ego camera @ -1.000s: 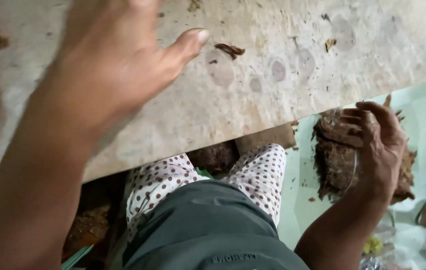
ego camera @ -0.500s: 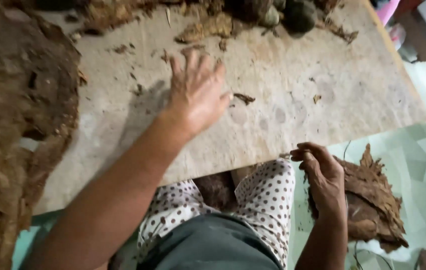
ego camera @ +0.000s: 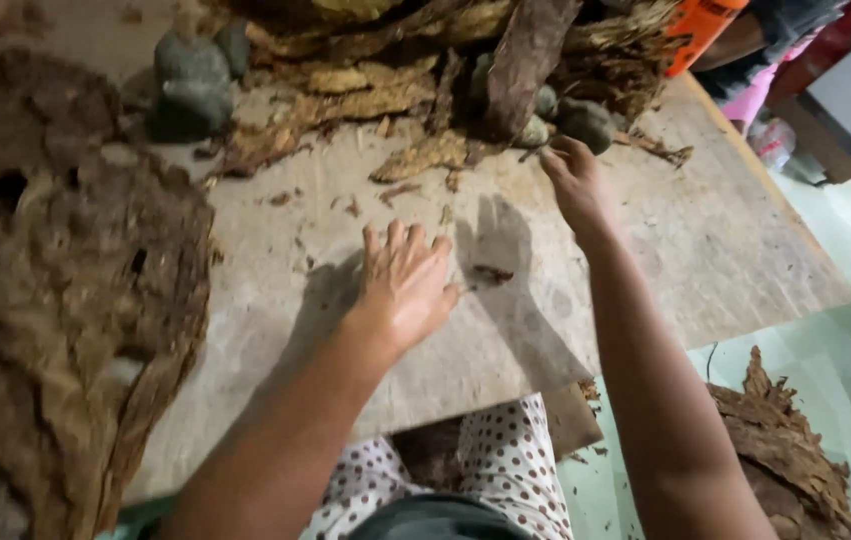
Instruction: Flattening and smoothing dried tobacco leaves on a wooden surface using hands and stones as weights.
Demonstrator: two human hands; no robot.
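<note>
right hand (ego camera: 575,180) has risen to crumbly dry leaves (ego camera: 425,155); left hand (ego camera: 405,285) flat, released, on rough board (ego camera: 725,250).

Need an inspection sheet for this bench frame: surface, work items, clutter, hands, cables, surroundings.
Surface: worn wooden board, dusty, strewn with leaf crumbs.
Work items: heap of dried brown leaves along the far edge; large leaf pile on the left side.
Clutter: grey stones beside the heap; loose leaf scrap near the left hand.
Hands: left hand flat on the board, fingers spread, holding nothing; right hand reaching to the heap's edge, grip on anything cannot be told.
Cables: one thin dark cord on the floor below the board.
Surroundings: pale green floor; leaf bundle lying on it at right; spotted fabric on the lap.
</note>
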